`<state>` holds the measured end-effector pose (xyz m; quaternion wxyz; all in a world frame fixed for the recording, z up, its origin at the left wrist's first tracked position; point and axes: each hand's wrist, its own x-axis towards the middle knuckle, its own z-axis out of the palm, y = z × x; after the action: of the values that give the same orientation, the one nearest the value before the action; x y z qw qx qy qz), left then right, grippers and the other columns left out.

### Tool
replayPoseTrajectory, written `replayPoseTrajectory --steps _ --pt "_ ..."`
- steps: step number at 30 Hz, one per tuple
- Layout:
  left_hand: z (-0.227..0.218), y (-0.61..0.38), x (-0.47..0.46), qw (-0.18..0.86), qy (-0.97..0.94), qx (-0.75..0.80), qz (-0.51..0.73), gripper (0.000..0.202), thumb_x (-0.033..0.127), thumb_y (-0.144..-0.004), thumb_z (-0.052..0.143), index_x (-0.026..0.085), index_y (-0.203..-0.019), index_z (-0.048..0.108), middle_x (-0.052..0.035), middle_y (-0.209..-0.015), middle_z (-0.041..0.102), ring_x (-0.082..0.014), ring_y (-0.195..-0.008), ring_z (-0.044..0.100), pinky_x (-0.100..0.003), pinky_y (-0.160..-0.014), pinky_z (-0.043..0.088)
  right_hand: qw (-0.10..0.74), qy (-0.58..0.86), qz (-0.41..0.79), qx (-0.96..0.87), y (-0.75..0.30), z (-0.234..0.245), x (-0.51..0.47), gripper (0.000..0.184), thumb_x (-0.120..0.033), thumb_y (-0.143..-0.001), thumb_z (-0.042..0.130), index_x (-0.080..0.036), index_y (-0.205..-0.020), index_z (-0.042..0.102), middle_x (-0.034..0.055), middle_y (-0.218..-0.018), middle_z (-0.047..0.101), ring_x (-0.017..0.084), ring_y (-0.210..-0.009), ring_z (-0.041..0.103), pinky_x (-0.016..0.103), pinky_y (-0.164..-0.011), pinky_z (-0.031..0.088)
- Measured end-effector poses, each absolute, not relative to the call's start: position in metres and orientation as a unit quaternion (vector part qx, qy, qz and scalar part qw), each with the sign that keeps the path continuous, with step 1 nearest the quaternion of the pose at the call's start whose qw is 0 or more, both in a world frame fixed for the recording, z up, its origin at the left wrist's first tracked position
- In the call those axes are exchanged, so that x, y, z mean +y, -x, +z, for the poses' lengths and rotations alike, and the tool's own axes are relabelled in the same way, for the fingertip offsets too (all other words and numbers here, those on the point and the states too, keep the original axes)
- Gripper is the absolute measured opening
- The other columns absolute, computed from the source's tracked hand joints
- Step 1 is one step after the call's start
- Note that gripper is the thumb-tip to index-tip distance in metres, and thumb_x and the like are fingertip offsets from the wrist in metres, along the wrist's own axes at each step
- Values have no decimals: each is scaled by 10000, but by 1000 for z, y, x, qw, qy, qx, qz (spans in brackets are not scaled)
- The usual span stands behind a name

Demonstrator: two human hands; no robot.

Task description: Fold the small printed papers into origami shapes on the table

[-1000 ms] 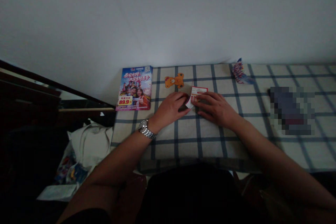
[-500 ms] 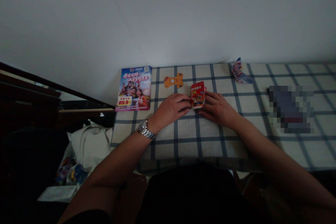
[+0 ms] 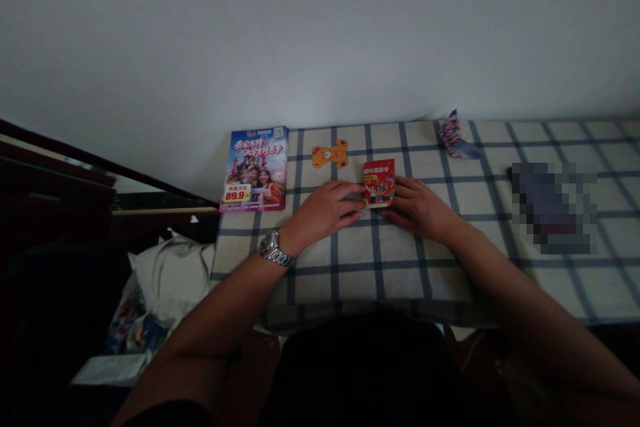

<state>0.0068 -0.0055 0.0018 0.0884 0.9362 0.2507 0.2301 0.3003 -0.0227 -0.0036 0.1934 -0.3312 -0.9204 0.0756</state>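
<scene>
A small folded red leaflet (image 3: 379, 182) lies flat on the checked tablecloth (image 3: 400, 253), red printed side up. My left hand (image 3: 327, 207), with a metal watch on its wrist, touches the leaflet's left edge with its fingers pressed together. From the right, my right hand (image 3: 417, 205) holds the leaflet's other edge with fingertips on the cloth beside it. Both forearms reach in from the bottom of the view.
A colourful brochure (image 3: 255, 168) lies at the table's far left corner. An orange bear cutout (image 3: 331, 154) sits behind the leaflet. A crumpled blue-red paper (image 3: 454, 135) rests by the wall. A blurred dark object (image 3: 553, 207) lies at right. Bags (image 3: 165, 273) sit on the floor at left.
The paper showed its white side, then was turned over and folded down. It now lies flat with its red face up between my hands.
</scene>
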Motion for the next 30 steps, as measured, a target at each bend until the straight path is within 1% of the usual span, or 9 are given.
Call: replayPoseTrajectory --steps 4,7,10,13,15,18,22,25,30 --pt "2 -9 -7 99 -930 261 241 158 327 -1062 652 224 -1142 741 -69 -1370 688 -240 -1199 679 -465 -1040 595 194 334 72 -920 -300 -4 -23 320 -322 -1051 627 -243 -1338 743 98 -1395 736 367 -1405 587 587 -1107 542" --pt "5 -11 -8 99 -909 293 280 228 356 -1050 666 203 -1218 676 -93 -1323 688 -249 -1179 684 -457 -1025 603 194 337 75 -918 -300 -4 -24 422 -319 -1058 623 -247 -1472 658 94 -1514 671 359 -1464 545 577 -1134 524" --pt "12 -11 -10 107 -884 312 331 417 376 -1018 709 237 -1384 569 -107 -1406 622 -271 -1307 624 -482 -1128 559 183 340 78 -919 -300 -3 -25 529 -319 -1064 618 -259 -1584 544 79 -1592 608 352 -1492 518 579 -1152 507" --pt "19 -9 -11 68 -874 344 336 565 249 -1011 681 298 -1533 471 -118 -1560 508 -316 -1447 515 -563 -1230 466 173 345 73 -920 -299 -2 -25 547 -328 -1067 612 -262 -1602 521 76 -1596 604 356 -1492 515 584 -1142 510" --pt "21 -7 -11 40 -883 342 319 570 176 -985 678 329 -1510 518 -101 -1618 460 -343 -1507 446 -633 -1284 376 171 348 74 -919 -298 -1 -25 564 -322 -1059 620 -276 -1611 509 74 -1596 604 354 -1488 520 585 -1139 509" --pt "19 -5 -9 13 -904 329 272 491 136 -963 691 325 -1412 627 -74 -1621 487 -356 -1535 407 -692 -1311 300 171 350 73 -918 -297 -1 -25 592 -306 -1045 636 -292 -1620 497 80 -1588 612 354 -1482 525 587 -1139 505" --pt "14 -1 -4 32 -936 282 210 399 138 -978 697 275 -1352 686 -70 -1517 597 -302 -1463 509 -585 -1280 422 158 353 59 -920 -297 -1 -26 535 -319 -1047 637 -297 -1575 555 85 -1589 609 365 -1482 518 595 -1137 501" --pt "12 3 -2 76 -943 264 187 296 170 -1015 670 268 -1290 716 -52 -1422 665 -260 -1347 610 -496 -1164 550 151 354 53 -921 -297 -1 -26 473 -335 -1053 628 -309 -1524 607 81 -1594 601 367 -1489 507 600 -1134 502" --pt "12 9 -1 106 -951 240 165 342 185 -1028 662 312 -1342 709 -49 -1495 625 -253 -1352 611 -487 -1150 559 155 351 47 -922 -296 -3 -27 436 -356 -1061 620 -276 -1490 633 90 -1592 600 369 -1492 500 602 -1140 497"
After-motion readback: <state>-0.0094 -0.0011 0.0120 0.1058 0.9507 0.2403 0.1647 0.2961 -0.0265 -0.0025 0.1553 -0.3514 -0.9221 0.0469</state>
